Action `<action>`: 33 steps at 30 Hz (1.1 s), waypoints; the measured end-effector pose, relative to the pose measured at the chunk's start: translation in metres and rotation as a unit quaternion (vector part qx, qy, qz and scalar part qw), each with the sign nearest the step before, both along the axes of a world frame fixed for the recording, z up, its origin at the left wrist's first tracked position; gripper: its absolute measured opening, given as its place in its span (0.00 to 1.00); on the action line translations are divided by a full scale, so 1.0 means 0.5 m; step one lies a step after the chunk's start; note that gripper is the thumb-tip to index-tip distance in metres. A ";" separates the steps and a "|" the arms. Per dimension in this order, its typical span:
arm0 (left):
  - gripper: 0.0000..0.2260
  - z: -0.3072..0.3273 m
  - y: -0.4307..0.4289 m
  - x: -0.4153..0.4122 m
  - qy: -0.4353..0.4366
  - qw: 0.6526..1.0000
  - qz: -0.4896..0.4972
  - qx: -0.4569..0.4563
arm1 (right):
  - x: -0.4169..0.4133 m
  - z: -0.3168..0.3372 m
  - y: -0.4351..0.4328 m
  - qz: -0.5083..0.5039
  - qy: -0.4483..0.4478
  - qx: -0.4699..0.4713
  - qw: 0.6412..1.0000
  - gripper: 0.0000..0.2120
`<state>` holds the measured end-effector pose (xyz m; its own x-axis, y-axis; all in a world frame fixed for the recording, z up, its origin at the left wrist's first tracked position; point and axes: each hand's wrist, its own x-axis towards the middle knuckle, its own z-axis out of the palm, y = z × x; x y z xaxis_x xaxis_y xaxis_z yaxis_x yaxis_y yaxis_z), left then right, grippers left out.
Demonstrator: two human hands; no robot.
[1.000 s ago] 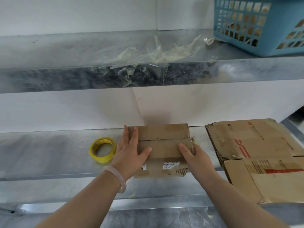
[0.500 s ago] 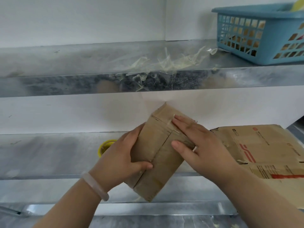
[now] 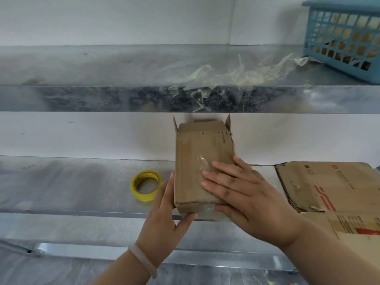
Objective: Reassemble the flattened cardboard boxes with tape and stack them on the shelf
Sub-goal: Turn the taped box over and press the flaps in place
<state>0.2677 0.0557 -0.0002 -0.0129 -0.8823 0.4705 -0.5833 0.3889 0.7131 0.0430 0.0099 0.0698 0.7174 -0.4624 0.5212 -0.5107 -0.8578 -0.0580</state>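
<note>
A person is holding a small cardboard box [image 3: 197,153] upright at the front edge of the middle shelf [image 3: 82,214], its top flaps open. The left hand [image 3: 164,219] is cupping its lower left corner, thumb hooked round the taped bottom. The right hand [image 3: 246,198] is pressing flat on the front face, fingers straight and spread. The box is probably light, empty and easily dented, so gripping opposite walls near the corners seems safest. A tape roll [image 3: 146,187] is lying just left.
</note>
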 end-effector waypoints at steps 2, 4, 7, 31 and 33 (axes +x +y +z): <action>0.39 -0.001 -0.018 0.008 0.024 0.998 -0.035 0.046 | 0.002 -0.015 -0.017 -0.036 0.031 0.025 0.999 0.24; 0.38 -0.014 -0.034 0.021 0.019 0.993 -0.061 0.097 | -0.001 -0.030 -0.029 -0.069 0.053 0.067 0.994 0.25; 0.34 -0.033 -0.045 0.038 0.010 0.985 -0.085 0.149 | -0.001 -0.033 -0.037 -0.092 0.065 0.094 0.989 0.26; 0.15 -0.119 -0.135 0.228 -0.290 0.946 0.086 0.115 | 0.068 0.002 0.011 -0.156 0.032 0.090 0.983 0.27; 0.20 -0.071 -0.115 0.222 -0.207 0.968 0.073 0.118 | 0.075 0.013 0.006 -0.162 0.018 0.088 0.983 0.26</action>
